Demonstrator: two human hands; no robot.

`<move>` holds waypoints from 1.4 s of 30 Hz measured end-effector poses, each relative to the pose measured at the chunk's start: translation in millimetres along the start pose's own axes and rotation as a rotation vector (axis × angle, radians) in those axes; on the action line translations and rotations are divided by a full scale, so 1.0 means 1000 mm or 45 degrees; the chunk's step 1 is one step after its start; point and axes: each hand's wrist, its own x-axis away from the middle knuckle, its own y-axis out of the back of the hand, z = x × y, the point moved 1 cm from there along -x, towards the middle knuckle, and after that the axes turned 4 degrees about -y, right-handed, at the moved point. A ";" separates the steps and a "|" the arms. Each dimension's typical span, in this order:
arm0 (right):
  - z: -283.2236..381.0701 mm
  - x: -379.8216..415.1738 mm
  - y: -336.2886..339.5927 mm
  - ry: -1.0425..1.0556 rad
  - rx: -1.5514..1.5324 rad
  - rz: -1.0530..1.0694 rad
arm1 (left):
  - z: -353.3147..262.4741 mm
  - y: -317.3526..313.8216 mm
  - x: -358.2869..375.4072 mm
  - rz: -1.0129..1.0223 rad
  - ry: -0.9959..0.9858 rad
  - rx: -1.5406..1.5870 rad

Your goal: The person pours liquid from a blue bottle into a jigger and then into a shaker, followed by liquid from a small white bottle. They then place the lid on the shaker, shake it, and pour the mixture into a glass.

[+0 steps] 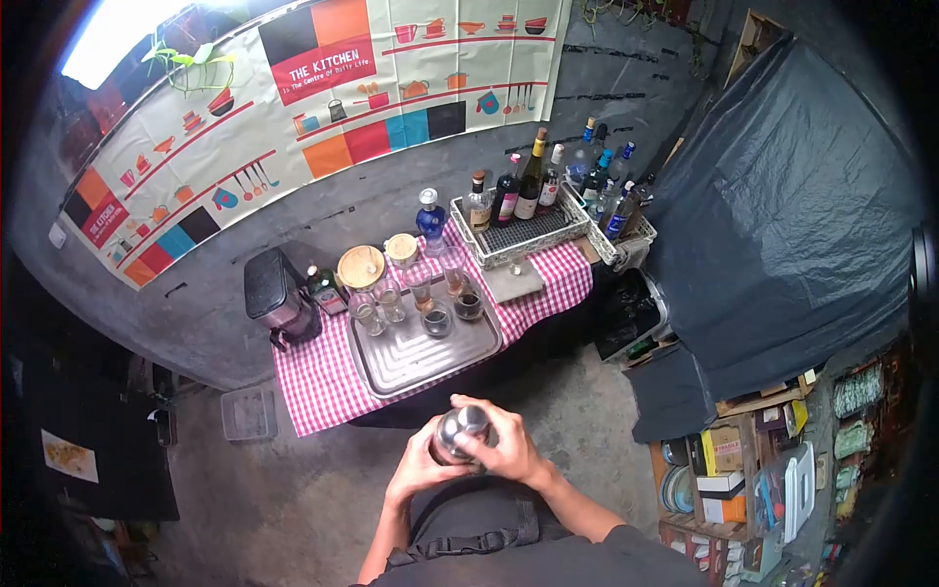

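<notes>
A metal cocktail shaker is held close to my body, in front of the table. My left hand wraps round its side. Over the shaker's top and right side lie the fingers of my right hand, closed on it. Beyond my hands, a steel tray rests on a red-and-white checked cloth. Several glasses stand on the tray's far part, among them a short glass with dark liquid and another dark-filled glass. What the shaker contains is hidden.
Several bottles stand in a wicker tray at the back right, with more bottles in a crate beside it. A black coffee machine and wooden-lidded jars line the table's back. Shelves with boxes stand at right.
</notes>
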 end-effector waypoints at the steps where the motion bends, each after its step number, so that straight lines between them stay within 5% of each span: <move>1: -0.003 0.004 0.005 -0.071 -0.072 0.009 | -0.002 0.000 0.001 -0.054 -0.041 -0.148; 4: -0.007 0.018 0.013 -0.155 -0.197 0.081 | -0.014 -0.002 0.002 -0.088 -0.116 -0.341; 6: -0.002 0.020 0.011 0.322 0.023 0.096 | -0.001 -0.008 0.001 -0.129 -0.165 -0.263; 7: 0.001 0.019 0.010 0.358 0.097 0.130 | 0.004 -0.011 0.001 -0.155 -0.207 -0.182; 10: 0.003 0.008 0.007 0.261 0.082 0.106 | -0.003 -0.020 0.004 -0.033 -0.016 0.150; 12: 0.003 0.006 0.010 -0.093 -0.070 0.047 | -0.003 -0.012 0.001 -0.036 -0.022 -0.058; 14: -0.004 0.011 0.008 -0.117 -0.175 0.031 | -0.009 0.001 -0.001 -0.054 -0.048 -0.232; 18: -0.001 0.009 -0.012 0.332 0.087 0.154 | 0.005 0.021 -0.004 -0.030 -0.181 -0.141; 21: 0.007 -0.013 -0.032 0.311 0.058 0.101 | 0.000 0.037 -0.002 0.175 -0.077 0.189; 24: 0.014 -0.023 -0.050 -0.082 -0.062 -0.059 | -0.018 0.065 -0.003 0.135 -0.062 -0.038; 29: 0.017 -0.025 -0.089 0.327 0.069 -0.063 | -0.011 0.119 -0.003 0.122 -0.244 -0.094; 32: 0.030 -0.037 -0.111 0.324 0.222 -0.053 | -0.011 0.128 0.003 0.334 -0.009 0.243; 36: 0.028 -0.042 -0.126 -0.299 -0.209 -0.223 | -0.023 0.145 0.004 0.288 -0.011 -0.078; 38: 0.019 -0.031 -0.142 0.099 -0.088 -0.266 | -0.018 0.166 0.003 0.258 -0.116 -0.220; 42: 0.041 -0.035 -0.150 0.276 0.190 -0.169 | -0.007 0.163 0.011 0.313 0.043 0.267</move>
